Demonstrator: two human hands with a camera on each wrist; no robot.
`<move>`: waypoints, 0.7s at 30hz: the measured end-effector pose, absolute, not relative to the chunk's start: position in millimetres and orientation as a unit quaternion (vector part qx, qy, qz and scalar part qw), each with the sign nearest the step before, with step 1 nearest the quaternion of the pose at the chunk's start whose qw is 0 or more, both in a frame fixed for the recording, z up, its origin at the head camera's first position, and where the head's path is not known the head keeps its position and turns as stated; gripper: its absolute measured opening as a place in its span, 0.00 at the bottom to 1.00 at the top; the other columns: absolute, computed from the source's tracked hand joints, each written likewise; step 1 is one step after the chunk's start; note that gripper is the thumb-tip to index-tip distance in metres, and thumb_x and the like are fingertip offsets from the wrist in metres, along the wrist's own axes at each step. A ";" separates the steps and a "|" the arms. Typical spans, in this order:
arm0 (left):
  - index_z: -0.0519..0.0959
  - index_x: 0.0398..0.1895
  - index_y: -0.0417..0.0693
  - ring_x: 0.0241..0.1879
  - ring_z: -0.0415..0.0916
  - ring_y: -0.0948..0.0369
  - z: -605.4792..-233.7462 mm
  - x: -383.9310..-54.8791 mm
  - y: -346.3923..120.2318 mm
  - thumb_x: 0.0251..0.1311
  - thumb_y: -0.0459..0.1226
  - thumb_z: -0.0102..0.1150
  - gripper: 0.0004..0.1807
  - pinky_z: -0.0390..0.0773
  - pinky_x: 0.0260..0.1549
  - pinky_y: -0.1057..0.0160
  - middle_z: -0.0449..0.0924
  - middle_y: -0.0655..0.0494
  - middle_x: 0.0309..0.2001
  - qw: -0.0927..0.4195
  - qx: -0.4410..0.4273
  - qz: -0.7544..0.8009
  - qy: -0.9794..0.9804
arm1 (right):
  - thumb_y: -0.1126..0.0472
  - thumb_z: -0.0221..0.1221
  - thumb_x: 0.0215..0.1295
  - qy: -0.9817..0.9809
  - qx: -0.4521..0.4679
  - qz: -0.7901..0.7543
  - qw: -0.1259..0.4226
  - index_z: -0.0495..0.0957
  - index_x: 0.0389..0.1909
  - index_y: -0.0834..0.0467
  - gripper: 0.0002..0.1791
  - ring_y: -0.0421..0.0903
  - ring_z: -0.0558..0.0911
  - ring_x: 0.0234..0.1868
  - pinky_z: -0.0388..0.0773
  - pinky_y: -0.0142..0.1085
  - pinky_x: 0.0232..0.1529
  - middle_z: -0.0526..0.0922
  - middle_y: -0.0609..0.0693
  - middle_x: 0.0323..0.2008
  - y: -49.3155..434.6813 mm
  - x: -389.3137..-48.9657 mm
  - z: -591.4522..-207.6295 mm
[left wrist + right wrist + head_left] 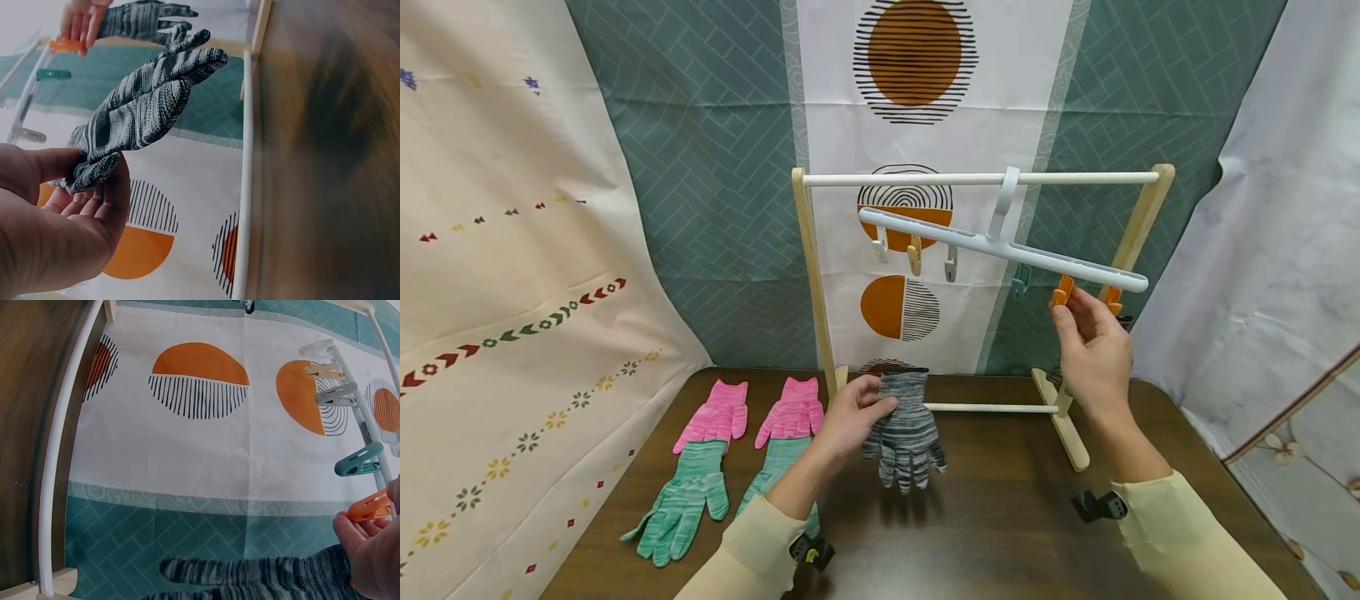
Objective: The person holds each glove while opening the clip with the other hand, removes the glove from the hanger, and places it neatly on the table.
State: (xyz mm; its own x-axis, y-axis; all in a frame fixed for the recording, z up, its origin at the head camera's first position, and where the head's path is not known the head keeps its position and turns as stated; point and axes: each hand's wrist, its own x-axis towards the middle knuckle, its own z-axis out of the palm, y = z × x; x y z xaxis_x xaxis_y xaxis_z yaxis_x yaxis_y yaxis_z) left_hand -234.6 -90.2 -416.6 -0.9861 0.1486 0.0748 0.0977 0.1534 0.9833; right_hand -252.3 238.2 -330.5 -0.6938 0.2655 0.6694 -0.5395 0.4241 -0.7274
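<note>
My left hand (859, 417) pinches a grey-and-black striped knit glove (908, 429) near its cuff, and the glove's fingers hang down. Its loose fingers also show in the left wrist view. Up at the right, my right hand (1093, 346) pinches an orange clothespin (1063, 290) between thumb and fingers. This clothespin is on a white clip hanger (1000, 247), which tilts down to the right. A second striped glove (281, 575) hangs beside my right hand, from near the hanger's right end, mostly hidden in the head view. Another orange clothespin (1113, 298) shows behind my right fingers.
The hanger hooks over the top bar (910, 179) of a wooden rack. A teal clothespin (1021, 281), a grey clothespin (951, 264), a yellow clothespin (914, 255) and a white clothespin (881, 245) hang along it. Pink-and-green gloves (688, 496) lie on the brown table (985, 517) at left.
</note>
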 end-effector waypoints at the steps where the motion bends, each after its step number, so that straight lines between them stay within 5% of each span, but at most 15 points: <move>1: 0.76 0.63 0.34 0.44 0.82 0.55 -417.2 -234.0 -91.4 0.74 0.34 0.64 0.19 0.79 0.52 0.51 0.88 0.42 0.49 0.019 0.080 0.646 0.759 | 0.60 0.62 0.79 -0.754 0.090 0.527 0.382 0.78 0.68 0.64 0.22 0.31 0.84 0.50 0.78 0.22 0.51 0.86 0.60 0.58 238.2 -251.9 -331.1; 11: 0.77 0.63 0.35 0.55 0.81 0.47 -425.3 -227.0 -103.1 0.73 0.36 0.66 0.21 0.77 0.58 0.41 0.86 0.39 0.54 0.017 0.064 0.628 0.775 | 0.60 0.62 0.78 -0.762 0.080 0.520 0.377 0.78 0.70 0.60 0.23 0.34 0.84 0.55 0.79 0.23 0.53 0.85 0.58 0.62 240.1 -245.2 -337.0; 21: 0.76 0.61 0.34 0.52 0.83 0.50 -436.8 -222.8 -112.8 0.74 0.35 0.64 0.19 0.76 0.59 0.41 0.88 0.41 0.51 0.047 0.057 0.620 0.781 | 0.61 0.63 0.78 -0.768 0.080 0.505 0.386 0.78 0.70 0.59 0.23 0.31 0.83 0.56 0.77 0.20 0.50 0.85 0.54 0.62 242.3 -239.3 -344.3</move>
